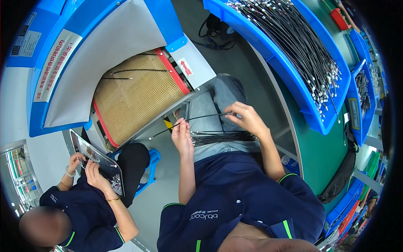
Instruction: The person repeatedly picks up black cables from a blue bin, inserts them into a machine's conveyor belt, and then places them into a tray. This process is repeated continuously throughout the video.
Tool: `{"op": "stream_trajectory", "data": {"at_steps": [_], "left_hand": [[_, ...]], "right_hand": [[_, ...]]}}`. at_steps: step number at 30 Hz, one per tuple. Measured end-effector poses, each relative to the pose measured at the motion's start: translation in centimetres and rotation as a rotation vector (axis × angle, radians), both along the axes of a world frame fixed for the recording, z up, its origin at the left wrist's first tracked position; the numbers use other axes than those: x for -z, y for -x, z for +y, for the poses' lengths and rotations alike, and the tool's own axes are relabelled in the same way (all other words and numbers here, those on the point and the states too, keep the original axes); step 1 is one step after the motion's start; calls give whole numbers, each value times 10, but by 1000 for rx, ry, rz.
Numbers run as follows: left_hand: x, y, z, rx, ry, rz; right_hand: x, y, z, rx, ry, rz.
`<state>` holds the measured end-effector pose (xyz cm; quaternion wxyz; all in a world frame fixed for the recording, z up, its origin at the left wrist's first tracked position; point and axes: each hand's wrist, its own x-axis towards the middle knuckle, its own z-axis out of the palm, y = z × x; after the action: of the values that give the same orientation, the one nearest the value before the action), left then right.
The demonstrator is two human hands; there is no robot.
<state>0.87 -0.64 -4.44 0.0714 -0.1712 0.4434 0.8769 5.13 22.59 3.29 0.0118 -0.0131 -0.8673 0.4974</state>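
Note:
A thin black cable [205,116] with a small pale end is stretched between my two hands over my lap. My left hand [181,136] pinches it partway along, and its free end sticks out to the left. Further right, my right hand [248,119] grips the cable near its other end between thumb and fingers. Across my thighs lies a bundle of similar black cables [224,137], just below the held one. A few more dark cables [145,70] rest on the tan mesh conveyor belt [126,101] ahead on the left.
The belt runs out of a blue machine [172,25]. A large blue bin [268,54] full of black cables stands on the green table [310,157] at right, with a smaller blue bin [354,111] beyond. At left, a co-worker holds a tray [115,174] of small parts.

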Motion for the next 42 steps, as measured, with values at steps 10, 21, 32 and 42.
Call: {"op": "stream_trajectory", "data": {"at_steps": [10,21,32,42], "left_hand": [[-1,0,-2,-36,48,12],[-1,-2,-3,-9,57,41],[-5,-8,-4,-12,64,56],[-4,-4,-3,-3,81,35]], "right_hand": [[11,2,-3,54,-66,233],[8,1,-1,12,-90,222],[11,0,-2,18,-57,152],[12,-2,0,8,-20,102]]}}
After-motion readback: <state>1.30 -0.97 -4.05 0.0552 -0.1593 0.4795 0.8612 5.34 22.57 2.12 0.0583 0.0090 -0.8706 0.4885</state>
